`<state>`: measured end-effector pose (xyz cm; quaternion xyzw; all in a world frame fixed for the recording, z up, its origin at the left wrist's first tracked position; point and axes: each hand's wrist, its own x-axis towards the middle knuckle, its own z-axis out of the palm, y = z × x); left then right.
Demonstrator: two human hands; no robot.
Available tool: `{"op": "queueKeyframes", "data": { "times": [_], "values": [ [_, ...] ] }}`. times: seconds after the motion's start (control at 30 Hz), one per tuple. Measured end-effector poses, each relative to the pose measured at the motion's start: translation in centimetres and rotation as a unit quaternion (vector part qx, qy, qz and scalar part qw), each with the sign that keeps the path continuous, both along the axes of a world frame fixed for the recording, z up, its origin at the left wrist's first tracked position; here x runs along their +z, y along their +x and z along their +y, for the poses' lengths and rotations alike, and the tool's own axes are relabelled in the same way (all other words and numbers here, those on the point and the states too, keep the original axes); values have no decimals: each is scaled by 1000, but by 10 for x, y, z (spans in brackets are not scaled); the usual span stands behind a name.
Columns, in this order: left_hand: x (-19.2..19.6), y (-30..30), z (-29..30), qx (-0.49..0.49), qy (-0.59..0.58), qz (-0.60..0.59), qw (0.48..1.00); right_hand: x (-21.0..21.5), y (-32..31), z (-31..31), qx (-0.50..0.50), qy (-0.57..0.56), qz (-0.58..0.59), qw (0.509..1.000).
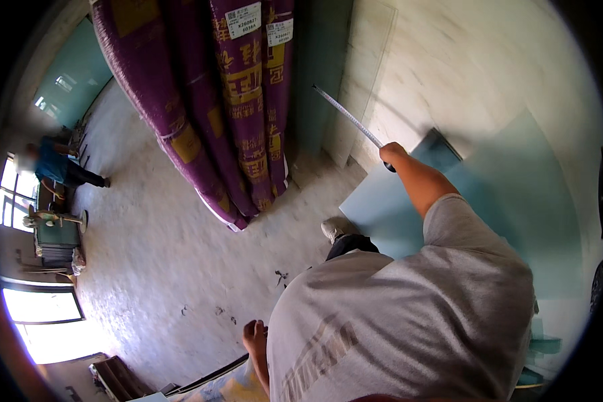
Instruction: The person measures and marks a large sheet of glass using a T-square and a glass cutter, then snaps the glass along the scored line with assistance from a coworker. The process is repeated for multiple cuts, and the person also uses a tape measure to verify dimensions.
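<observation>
My right hand [393,154] is stretched out to the front right, closed round a tape measure with a dark case [390,167]. Its blade [348,116] is drawn out and points up and left, the end free in the air near the purple wrapped bundles. Below this hand, teal glass panes [388,208] lean at the wall, one with a dark corner. Low at my left side, my left hand [254,337] has its fingers curled in. Whether anything is inside those fingers is hidden.
Tall purple plastic-wrapped bundles [194,100] stand ahead on the grey floor [181,268]. A larger glass sheet [522,201] leans at the right wall. Far left, a person in blue [53,164] is beside stacked panels [57,238] and a window [13,194]. A brown crate-like object [117,376] lies lower left.
</observation>
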<state>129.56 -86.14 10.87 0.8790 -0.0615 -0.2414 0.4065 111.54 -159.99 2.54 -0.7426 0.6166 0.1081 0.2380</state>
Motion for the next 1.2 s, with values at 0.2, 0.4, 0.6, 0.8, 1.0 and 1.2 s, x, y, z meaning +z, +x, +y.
{"op": "queueKeyframes", "data": {
  "times": [0.2, 0.4, 0.6, 0.8, 1.0, 1.2],
  "values": [
    [-85, 2, 8, -86, 81, -31, 993, 1, 103, -92, -91, 38, -74, 992],
    [-76, 16, -59, -47, 116, 58, 990, -23, 138, -157, -55, 30, -39, 997],
    [-72, 7, -76, -16, 136, 90, 986, -53, 140, -175, -74, 32, -87, 993],
    [-79, 8, -83, -13, 144, 110, 983, -71, 133, -195, -61, 22, -90, 994],
    [-76, 3, -85, 1, 154, 123, 980, -67, 138, -205, -50, 27, -20, 998],
    [-73, -8, -95, 22, 152, 138, 978, -57, 146, -207, -45, 15, -22, 999]
  ]
}}
